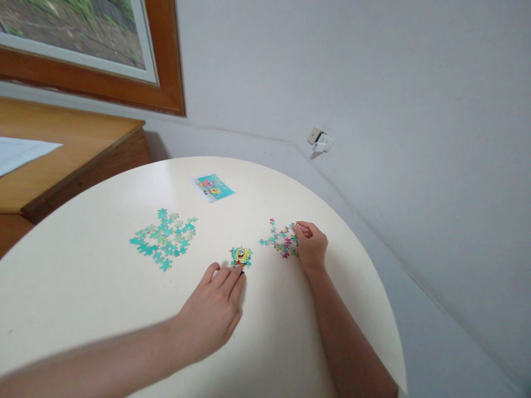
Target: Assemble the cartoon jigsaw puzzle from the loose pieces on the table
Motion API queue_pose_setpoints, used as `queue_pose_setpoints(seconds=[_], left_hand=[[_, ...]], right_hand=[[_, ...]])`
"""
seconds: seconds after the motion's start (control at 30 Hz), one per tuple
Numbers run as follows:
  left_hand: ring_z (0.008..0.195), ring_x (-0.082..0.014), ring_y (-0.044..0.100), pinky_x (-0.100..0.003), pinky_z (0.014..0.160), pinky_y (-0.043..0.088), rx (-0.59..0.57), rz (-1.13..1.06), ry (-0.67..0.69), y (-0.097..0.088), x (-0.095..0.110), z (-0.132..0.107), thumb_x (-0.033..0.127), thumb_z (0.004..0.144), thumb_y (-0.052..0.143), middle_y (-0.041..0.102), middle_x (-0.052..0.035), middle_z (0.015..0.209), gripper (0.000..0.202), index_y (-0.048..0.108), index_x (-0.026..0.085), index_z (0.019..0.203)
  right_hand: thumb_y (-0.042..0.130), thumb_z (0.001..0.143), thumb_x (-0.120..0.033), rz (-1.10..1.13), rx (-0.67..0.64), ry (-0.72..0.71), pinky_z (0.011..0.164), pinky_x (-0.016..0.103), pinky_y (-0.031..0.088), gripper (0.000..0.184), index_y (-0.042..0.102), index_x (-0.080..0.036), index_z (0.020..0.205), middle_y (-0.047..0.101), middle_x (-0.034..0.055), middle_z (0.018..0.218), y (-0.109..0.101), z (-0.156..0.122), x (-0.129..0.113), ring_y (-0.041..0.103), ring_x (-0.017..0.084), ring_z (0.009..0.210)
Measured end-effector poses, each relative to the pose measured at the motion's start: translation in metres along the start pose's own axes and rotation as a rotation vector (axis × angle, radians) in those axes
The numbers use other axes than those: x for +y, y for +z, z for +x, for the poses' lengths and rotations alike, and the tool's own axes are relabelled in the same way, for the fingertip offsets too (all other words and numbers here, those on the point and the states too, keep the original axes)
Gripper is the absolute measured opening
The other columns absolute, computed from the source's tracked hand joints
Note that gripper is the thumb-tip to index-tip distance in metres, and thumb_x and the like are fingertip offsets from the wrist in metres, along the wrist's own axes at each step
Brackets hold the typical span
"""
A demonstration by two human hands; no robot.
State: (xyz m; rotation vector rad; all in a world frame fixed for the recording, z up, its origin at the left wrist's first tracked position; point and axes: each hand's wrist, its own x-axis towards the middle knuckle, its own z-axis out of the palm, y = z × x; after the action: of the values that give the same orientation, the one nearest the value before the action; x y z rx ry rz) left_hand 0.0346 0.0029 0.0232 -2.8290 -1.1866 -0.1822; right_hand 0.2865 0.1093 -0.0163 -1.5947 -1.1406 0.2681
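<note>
A small joined section of jigsaw puzzle [241, 255], with a yellow cartoon face on teal, lies near the middle of the round table. My left hand [218, 301] rests palm down beside it, fingers stretched out and fingertips touching its lower edge. To the right is a loose cluster of puzzle pieces [284, 241] in pink, teal and pale green. At that cluster's right side my right hand [313, 243] is closed in a pinch on a puzzle piece, mostly hidden by the fingers. A larger spread of mostly teal puzzle pieces [160, 243] lies to the left.
A printed picture card [213, 188] with cartoon figures lies toward the far side of the white round table [103, 298]. Beyond stand a wooden bench [83, 127] with a paper sheet [25, 153], a wood-framed window [170, 66], and a wall with a socket and plug [320, 141].
</note>
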Motion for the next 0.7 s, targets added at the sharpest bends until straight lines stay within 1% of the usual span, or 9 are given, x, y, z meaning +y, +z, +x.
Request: queue_pose_setpoints(seconds=[0.23,0.47,0.57,0.7], left_hand=[[0.106,-0.0281,0.052,-0.045,0.093,0.030,0.052,-0.017,0.005,0.0035,0.0002,-0.0011,0.024,0.088,0.041,0.055,-0.0162,0.129,0.040,0.057,0.007,0.120],[0.105,-0.0273,0.051,-0.044,0.093,0.030,0.091,-0.050,0.028,0.0075,0.0003,-0.0022,0.021,0.088,0.042,0.056,-0.0150,0.128,0.037,0.057,0.008,0.120],[0.106,-0.0276,0.050,-0.045,0.093,0.030,0.099,-0.075,0.038,0.0078,-0.0005,-0.0022,0.020,0.088,0.042,0.055,-0.0154,0.128,0.037,0.056,0.008,0.120],[0.110,-0.0274,0.049,-0.045,0.094,0.030,0.072,-0.114,0.045,0.0059,-0.0013,-0.0023,0.020,0.088,0.043,0.054,-0.0145,0.129,0.039,0.053,0.011,0.124]], right_hand=[[0.058,0.067,-0.039,0.073,-0.011,-0.003,0.072,0.037,0.054,0.028,0.065,-0.017,0.083,0.071,0.0081,0.074,0.0017,-0.0003,0.0021,0.068,0.023,0.072],[0.055,0.070,-0.037,0.044,-0.018,-0.042,0.079,0.038,0.054,0.037,0.067,-0.015,0.098,0.073,0.0094,0.084,0.0008,-0.0004,0.0026,0.069,0.023,0.078],[0.054,0.071,-0.037,0.023,-0.029,-0.053,0.080,0.039,0.053,0.036,0.068,-0.015,0.096,0.073,0.0102,0.088,0.0005,0.0001,0.0031,0.069,0.023,0.079],[0.053,0.072,-0.038,0.023,-0.027,-0.058,0.078,0.037,0.054,0.036,0.068,-0.015,0.095,0.073,0.0102,0.087,0.0015,0.0006,0.0045,0.069,0.022,0.079]])
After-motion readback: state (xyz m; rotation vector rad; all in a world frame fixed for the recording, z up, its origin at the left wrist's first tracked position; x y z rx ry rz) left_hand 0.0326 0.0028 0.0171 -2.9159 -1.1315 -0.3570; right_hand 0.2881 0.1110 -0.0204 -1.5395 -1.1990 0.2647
